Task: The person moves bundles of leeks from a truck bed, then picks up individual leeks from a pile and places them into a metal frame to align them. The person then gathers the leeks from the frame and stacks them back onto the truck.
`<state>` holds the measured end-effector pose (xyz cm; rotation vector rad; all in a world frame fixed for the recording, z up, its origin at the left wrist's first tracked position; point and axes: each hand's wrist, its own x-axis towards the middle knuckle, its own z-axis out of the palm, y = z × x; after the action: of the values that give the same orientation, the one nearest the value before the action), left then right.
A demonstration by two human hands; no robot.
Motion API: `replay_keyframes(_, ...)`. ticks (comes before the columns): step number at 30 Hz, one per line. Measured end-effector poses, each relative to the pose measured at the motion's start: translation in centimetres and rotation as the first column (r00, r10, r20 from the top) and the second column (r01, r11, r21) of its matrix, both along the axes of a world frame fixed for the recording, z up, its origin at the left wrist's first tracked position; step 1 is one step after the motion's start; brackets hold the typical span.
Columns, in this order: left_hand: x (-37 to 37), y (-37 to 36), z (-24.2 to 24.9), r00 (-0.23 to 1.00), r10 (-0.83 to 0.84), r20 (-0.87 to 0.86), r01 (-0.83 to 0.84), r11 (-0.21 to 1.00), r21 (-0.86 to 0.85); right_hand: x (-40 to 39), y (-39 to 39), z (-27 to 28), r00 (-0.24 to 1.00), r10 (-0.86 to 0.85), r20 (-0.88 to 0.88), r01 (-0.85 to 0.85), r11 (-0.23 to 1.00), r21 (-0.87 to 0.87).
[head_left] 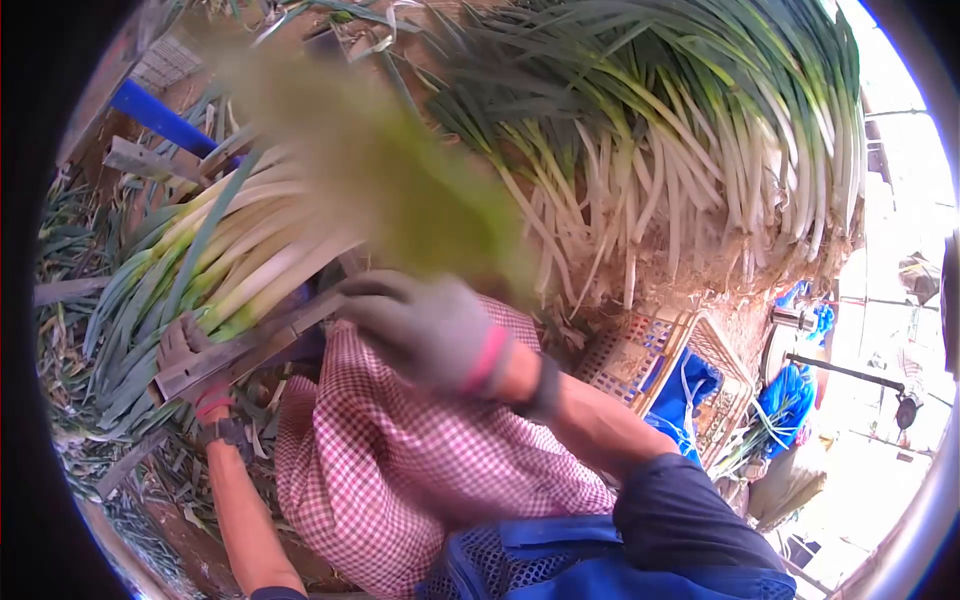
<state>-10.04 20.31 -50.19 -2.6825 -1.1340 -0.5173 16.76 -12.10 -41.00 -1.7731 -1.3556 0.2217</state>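
My left hand [184, 350], in a grey glove with a pink cuff, is closed around the green part of a bundle of leeks [265, 235], partly behind a metal bar [255, 345]. The bundle's pale stalks lean over the bar towards the upper right. My right hand [430, 325], also gloved and smeared by motion, is by the bar's upper end with its fingers partly bent. A blurred yellow-green leafy shape [430, 200] crosses close above it; whether the right hand touches it cannot be made out.
A large pile of leeks [680, 130] lies at the upper right, roots towards me. Plastic crates [625, 360] with blue cloth stand at right. A blue bar [160, 118] is at upper left, and loose leaves [70, 350] litter the left. Checked cloth [400, 440] covers my lap.
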Motion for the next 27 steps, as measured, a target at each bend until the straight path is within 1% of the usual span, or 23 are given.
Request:
replay_keyframes(1,0.1,-0.2,0.3,1.0,0.02,0.017,-0.019,0.999,-0.036,1.0,-2.6,0.3,1.0,-0.001,-0.017,0.001,1.0,0.017)
replay_keyframes(2,-0.1,-0.2,-0.1,1.0,0.026,0.0,-0.026,0.999,-0.032,2.3,-5.1,-0.2,0.986,-0.108,-0.129,0.114,0.993,0.042)
replay_keyframes(3,-0.6,0.6,-0.5,0.999,0.032,-0.014,-0.033,0.999,-0.025,3.9,-7.7,-1.5,0.969,-0.174,-0.177,0.162,0.983,-0.081)
replay_keyframes(4,-0.9,1.1,-0.9,0.999,0.037,-0.027,-0.037,0.999,-0.017,5.3,-10.1,-4.7,0.949,-0.303,-0.089,0.271,0.925,-0.266)
replay_keyframes(5,-1.1,1.3,-1.1,0.999,0.029,-0.017,-0.029,0.999,-0.033,7.1,-12.4,-7.5,0.91,-0.401,-0.109,0.305,0.822,-0.48)
replay_keyframes(6,-1.4,1.5,-1.1,1.0,0.022,-0.007,-0.022,0.998,-0.05,8.6,-14.5,-9.4,0.803,-0.577,-0.149,0.388,0.696,-0.603)
replay_keyframes(7,-1.6,1.4,-1.1,1.0,0.016,0.002,-0.016,0.997,-0.069,11.1,-16.7,-12.8,0.8,-0.595,-0.078,0.438,0.668,-0.601)
replay_keyframes(9,-1.2,1.0,-0.6,1.0,0.015,-0.01,-0.015,0.998,-0.064,14.9,-18.9,-17.8,0.774,-0.625,0.103,0.546,0.575,-0.61)
replay_keyframes(11,-1.2,0.8,-0.2,0.999,0.031,-0.032,-0.033,0.997,-0.071,19.1,-21.0,-24.5,0.704,-0.695,0.148,0.65,0.546,-0.528)
replay_keyframes(13,-1.5,1.2,-0.4,0.996,0.062,-0.057,-0.067,0.994,-0.088,23.5,-20.8,-27.0,0.712,-0.676,0.188,0.63,0.498,-0.596)
replay_keyframes(14,-2.0,1.5,-0.8,0.998,0.053,-0.043,-0.057,0.994,-0.094,24.3,-20.3,-27.3,0.719,-0.664,0.207,0.617,0.472,-0.629)
replay_keyframes(15,-2.7,2.0,-1.1,0.999,0.044,-0.031,-0.047,0.994,-0.098,24.5,-20.3,-27.5,0.716,-0.678,0.167,0.568,0.426,-0.704)
replay_keyframes(16,-3.4,2.7,-1.3,0.999,0.036,-0.019,-0.038,0.994,-0.101,24.9,-19.7,-26.5,0.71,-0.693,0.127,0.509,0.379,-0.773)
replay_keyframes(17,-4.4,3.6,-1.9,1.0,0.016,0.025,-0.013,0.991,-0.131,24.9,-19.3,-26.4,0.7,-0.708,0.09,0.443,0.332,-0.833)
replay_keyframes(19,-5.9,5.0,-2.9,0.993,-0.024,0.119,0.047,0.98,-0.192,22.8,-18.2,-28.2,0.714,-0.605,0.352,0.547,0.168,-0.82)
replay_keyframes(20,-5.7,4.4,-2.5,0.991,-0.019,0.13,0.045,0.978,-0.202,21.9,-17.7,-28.7,0.705,-0.527,0.475,0.604,0.093,-0.792)
replay_keyframes(21,-5.4,4.0,-2.5,0.989,-0.015,0.15,0.047,0.975,-0.215,21.4,-17.4,-28.7,0.696,-0.452,0.558,0.655,0.083,-0.751)
replay_keyframes(22,-5.1,3.6,-2.4,0.985,-0.01,0.17,0.049,0.973,-0.225,21.1,-17.3,-28.8,0.694,-0.49,0.528,0.633,0.065,-0.771)
replay_keyframes(24,-5.7,3.7,-1.9,0.994,-0.035,-0.105,0.033,0.999,-0.019,20.8,-17.0,-28.8,0.682,-0.563,0.466,0.584,0.036,-0.811)
replay_keyframes(25,-6.1,4.0,-1.7,0.97,-0.027,-0.242,0.049,0.995,0.087,20.9,-17.1,-28.9,0.701,-0.54,0.466,0.587,0.066,-0.807)
replay_keyframes(27,-6.9,4.7,-1.9,0.975,-0.01,-0.222,0.016,1.0,0.023,20.9,-17.4,-29.2,0.736,-0.493,0.464,0.586,0.12,-0.802)
